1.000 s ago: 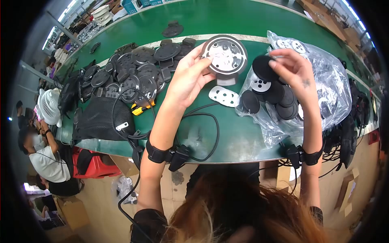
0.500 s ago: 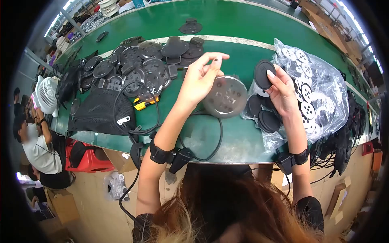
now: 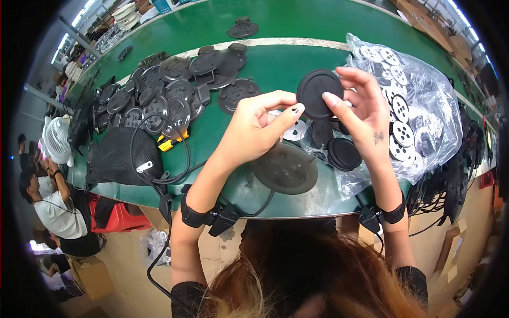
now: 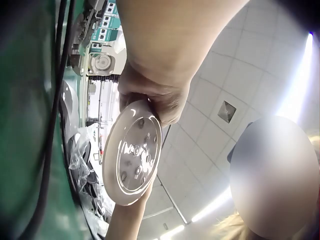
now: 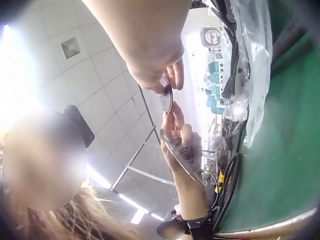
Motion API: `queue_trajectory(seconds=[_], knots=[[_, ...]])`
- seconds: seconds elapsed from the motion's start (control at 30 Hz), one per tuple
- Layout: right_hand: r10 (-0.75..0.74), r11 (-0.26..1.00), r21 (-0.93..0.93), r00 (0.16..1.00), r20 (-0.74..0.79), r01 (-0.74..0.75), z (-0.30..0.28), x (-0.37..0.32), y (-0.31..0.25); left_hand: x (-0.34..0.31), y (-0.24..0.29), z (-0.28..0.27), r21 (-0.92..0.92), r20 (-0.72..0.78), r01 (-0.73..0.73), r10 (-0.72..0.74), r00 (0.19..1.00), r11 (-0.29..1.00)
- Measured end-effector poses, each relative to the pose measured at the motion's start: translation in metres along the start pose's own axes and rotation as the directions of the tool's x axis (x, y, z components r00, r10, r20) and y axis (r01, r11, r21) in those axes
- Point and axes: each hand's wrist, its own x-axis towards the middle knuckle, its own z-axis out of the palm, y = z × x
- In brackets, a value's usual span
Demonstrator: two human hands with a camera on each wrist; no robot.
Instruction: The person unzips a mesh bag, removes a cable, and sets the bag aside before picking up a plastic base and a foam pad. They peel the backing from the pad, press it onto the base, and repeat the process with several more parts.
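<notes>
My left hand (image 3: 254, 130) grips a round, dark, semi-transparent plate (image 3: 284, 167) by its upper edge. Raised spots show on the plate; in the left wrist view, its glossy ringed face (image 4: 136, 156) hangs below the hand. Between thumb and fingers my right hand (image 3: 363, 114) pinches a flat black disc (image 3: 319, 94). Left fingertips are right at the disc's left edge, so the two hands nearly meet. Behind them a white plate with holes (image 3: 296, 130) is partly hidden. More black discs (image 3: 344, 153) lie just below the right hand.
At right, a clear plastic bag (image 3: 437, 114) holds white discs with holes (image 3: 401, 134). Many dark round bases (image 3: 175, 108) are piled at left, beside a black mesh pouch (image 3: 119, 159) and a yellow tool (image 3: 172, 140). Cables (image 3: 186, 153) cross the green table (image 3: 297, 50).
The left hand has turned the plate over from its white-patterned side and lowered it towards the table edge. My right hand has brought the black disc leftward from the bag to the left fingertips.
</notes>
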Motion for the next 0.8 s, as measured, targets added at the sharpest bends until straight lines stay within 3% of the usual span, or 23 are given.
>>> queue_trajectory(seconds=[0.03,0.1,0.13,0.17,0.23,0.3,0.37,0.43,0.53,0.63,0.8], knots=[[-0.066,0.992,-0.108,0.998,-0.019,0.064,0.000,0.000,0.000,-0.001,-0.001,0.000,0.026,-0.020,0.029,-0.028,0.999,0.999],[-0.078,0.990,-0.123,0.996,-0.045,0.072,-0.003,0.000,0.005,0.001,-0.003,0.007,0.014,-0.084,-0.025,0.026,0.996,1.000],[-0.273,0.938,-0.227,0.962,-0.024,0.261,-0.005,0.000,0.007,0.002,-0.003,0.009,0.003,-0.152,-0.081,0.081,0.985,0.997],[-0.454,0.840,-0.325,0.891,0.019,0.435,-0.006,0.000,0.008,0.003,-0.002,0.007,0.004,-0.146,-0.079,0.079,0.986,0.997],[-0.623,0.638,-0.438,0.759,0.190,0.633,-0.013,0.001,0.006,0.004,0.006,0.003,-0.034,-0.053,0.146,-0.148,0.988,0.989],[-0.630,0.524,-0.471,0.695,0.346,0.710,-0.013,0.002,-0.004,0.003,0.006,0.004,-0.063,-0.003,0.126,-0.126,0.992,0.990],[-0.613,0.531,-0.450,0.692,0.381,0.718,-0.013,0.002,-0.003,-0.005,0.000,0.004,-0.046,-0.023,0.019,-0.020,1.000,0.999],[-0.595,0.541,-0.432,0.691,0.410,0.722,-0.012,0.001,-0.006,-0.005,0.003,0.005,-0.064,-0.029,0.021,-0.023,0.999,0.998],[-0.436,0.663,-0.455,0.801,0.410,0.594,-0.009,-0.002,-0.015,-0.003,-0.003,0.006,0.023,-0.109,-0.110,0.112,0.988,0.994],[-0.451,0.682,-0.465,0.825,0.341,0.565,-0.007,-0.002,-0.006,-0.003,-0.006,0.007,0.144,-0.101,-0.177,0.192,0.976,0.974],[-0.422,0.724,-0.443,0.847,0.323,0.529,-0.004,-0.004,-0.009,-0.003,-0.006,0.007,0.233,-0.080,-0.181,0.204,0.976,0.956]])
